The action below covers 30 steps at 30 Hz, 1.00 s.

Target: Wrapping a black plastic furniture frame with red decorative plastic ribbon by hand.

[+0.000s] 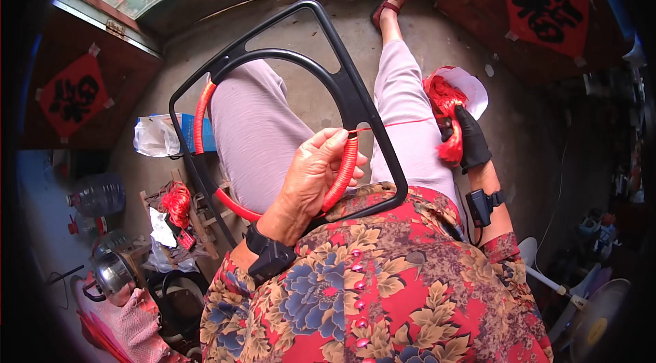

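A black frame (339,79) with a rounded inner ring rests across my lap, tilted. Glossy red cord is wound tightly round parts of the ring, with one wrapped stretch (343,175) under my left hand (311,168). That bare hand is closed round the ring, thumb and forefinger pinching at the upper end of the winding. From there a thin red strand (406,122) runs across my thigh to a loose red cord bundle (447,103). My right hand (473,139), in a black glove, is closed on the bundle beside my right leg.
A white sheet-like piece (471,88) sits behind the bundle. On the left are a blue box (191,132), a wooden stool (199,219) bearing another red cord bundle (176,204), a large plastic bottle (101,193) and a metal kettle (115,274). A fan (600,322) stands lower right.
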Tool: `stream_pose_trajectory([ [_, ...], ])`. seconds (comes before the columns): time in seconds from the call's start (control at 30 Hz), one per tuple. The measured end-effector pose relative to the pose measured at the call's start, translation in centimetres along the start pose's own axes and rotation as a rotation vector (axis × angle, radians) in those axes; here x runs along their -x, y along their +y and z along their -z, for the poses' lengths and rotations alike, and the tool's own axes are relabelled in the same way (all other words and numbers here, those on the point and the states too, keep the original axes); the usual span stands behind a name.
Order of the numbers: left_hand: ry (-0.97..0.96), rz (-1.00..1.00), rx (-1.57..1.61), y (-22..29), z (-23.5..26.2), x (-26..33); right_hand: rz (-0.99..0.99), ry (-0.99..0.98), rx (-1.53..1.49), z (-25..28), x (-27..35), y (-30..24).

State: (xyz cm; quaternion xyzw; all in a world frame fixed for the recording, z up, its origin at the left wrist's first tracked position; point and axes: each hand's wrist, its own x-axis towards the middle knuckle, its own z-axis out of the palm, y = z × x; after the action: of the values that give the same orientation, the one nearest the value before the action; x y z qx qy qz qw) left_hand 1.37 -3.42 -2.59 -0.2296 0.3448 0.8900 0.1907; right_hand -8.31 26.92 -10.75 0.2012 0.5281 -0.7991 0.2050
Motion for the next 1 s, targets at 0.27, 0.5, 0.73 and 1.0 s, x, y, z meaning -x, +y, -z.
stream_pose_trajectory([
  [0.27,0.011,0.046,-0.021,0.1,-0.3,0.0,0.590,-0.146,0.639,-10.9,-0.6,-0.2],
  [0.5,-0.080,0.221,0.078,-0.3,1.3,0.0,0.341,-0.722,0.287,-16.8,0.5,1.5],
  [0.73,-0.117,0.022,0.154,-1.0,1.2,-0.2,-0.345,-0.941,-0.231,-17.8,2.1,-0.5],
  [1.0,-0.070,-0.050,0.103,-0.9,1.3,-0.9,-0.079,-0.605,0.382,-14.0,5.5,-0.1],
])
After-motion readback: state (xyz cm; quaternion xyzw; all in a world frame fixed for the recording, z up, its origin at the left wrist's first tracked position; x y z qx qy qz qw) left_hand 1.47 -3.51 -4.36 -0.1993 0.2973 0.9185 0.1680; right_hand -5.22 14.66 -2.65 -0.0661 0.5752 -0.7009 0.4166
